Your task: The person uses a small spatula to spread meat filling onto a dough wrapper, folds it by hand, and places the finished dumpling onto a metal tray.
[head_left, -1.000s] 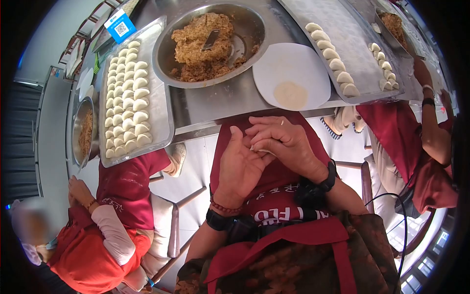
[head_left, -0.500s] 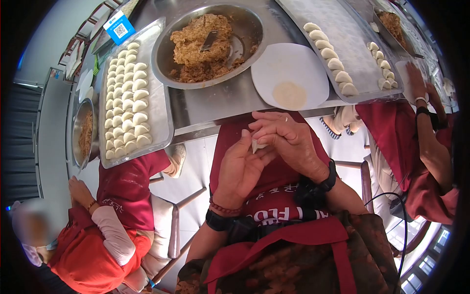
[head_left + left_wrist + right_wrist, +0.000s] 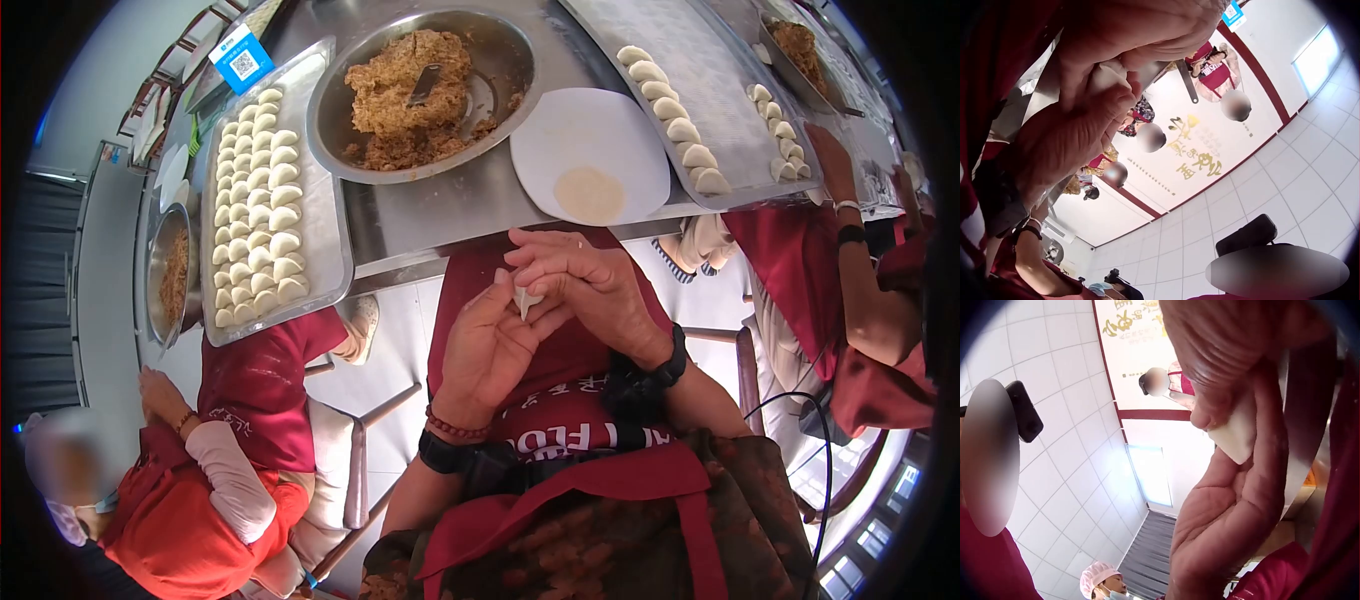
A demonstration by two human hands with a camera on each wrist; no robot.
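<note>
Newly exposed at its tip, the dumpling (image 3: 524,302) is grasped by the left hand (image 3: 487,345) and right hand (image 3: 600,293), its shaping apparently unfinished.

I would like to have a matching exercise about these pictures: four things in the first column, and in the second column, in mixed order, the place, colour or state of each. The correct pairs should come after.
Things:
1. Large steel bowl
2. Square white plate
3. QR-code card
4. Dough piece

Place, colour or state:
a. Bears a pale dough disc
b. Between the fingers of the left hand and the right hand
c. Blue and white
d. Contains brown filling

Right pairs: 1-d, 2-a, 3-c, 4-b
</note>
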